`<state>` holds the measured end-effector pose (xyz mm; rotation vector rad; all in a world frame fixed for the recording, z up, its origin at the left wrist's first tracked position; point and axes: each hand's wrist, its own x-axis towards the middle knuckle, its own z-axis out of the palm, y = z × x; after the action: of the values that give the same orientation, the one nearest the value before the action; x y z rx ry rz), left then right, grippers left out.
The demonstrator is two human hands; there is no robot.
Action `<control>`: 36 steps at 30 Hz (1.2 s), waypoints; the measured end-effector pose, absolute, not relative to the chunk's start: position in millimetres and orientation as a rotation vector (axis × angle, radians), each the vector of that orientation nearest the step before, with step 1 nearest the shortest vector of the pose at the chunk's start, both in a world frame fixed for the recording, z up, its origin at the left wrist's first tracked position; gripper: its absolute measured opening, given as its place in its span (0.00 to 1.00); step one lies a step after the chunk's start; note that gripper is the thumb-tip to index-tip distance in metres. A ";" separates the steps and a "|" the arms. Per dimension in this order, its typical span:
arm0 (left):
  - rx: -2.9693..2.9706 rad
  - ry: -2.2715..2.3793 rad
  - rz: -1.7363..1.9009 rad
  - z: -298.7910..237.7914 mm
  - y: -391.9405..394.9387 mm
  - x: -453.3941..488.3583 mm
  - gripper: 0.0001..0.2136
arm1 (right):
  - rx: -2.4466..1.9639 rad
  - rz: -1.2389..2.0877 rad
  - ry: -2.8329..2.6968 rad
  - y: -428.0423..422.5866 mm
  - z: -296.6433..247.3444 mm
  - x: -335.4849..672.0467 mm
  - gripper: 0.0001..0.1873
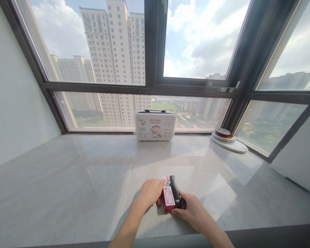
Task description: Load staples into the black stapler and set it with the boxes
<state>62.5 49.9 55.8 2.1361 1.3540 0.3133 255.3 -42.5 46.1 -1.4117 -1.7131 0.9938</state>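
A red-and-white small box (168, 198) lies on the grey stone sill beside a black stapler (175, 187), the two close together. Behind the box shows another red-and-white piece of packaging (166, 179), partly covered by fingers. My left hand (152, 191) is curled over the left side of this group, its fingertips at the packaging. Under that hand a red object (159, 200) peeks out, mostly hidden. On the other side, my right hand (191, 208) closes round the stapler's near end, with the thumb against the front corner of the box.
A white case with cartoon prints (155, 128) stands upright against the window at the back. To its right, a stack of round plates or lids (228, 138) lies in the corner. Dark window frames (150, 90) border the sill (74, 193), and its front edge runs near my forearms.
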 end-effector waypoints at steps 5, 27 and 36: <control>2.145 1.284 0.210 53.4 59.6 139.8 0.21 | -1.495 1.002 -1.662 -42.1 53.1 324.4 0.19; 2.223 1.653 0.551 35.1 56.4 55.7 0.14 | -1.709 0.919 -1.309 -92.8 17.5 357.7 0.26; 2.460 1.673 0.766 12.4 4.5 -5.2 0.21 | -1.578 0.462 -2.080 -36.4 29.2 225.9 0.33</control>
<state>-5.2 4.5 12.4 2.4599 1.6734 0.7664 225.9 -36.4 29.2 -1.5780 -2.0800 0.4625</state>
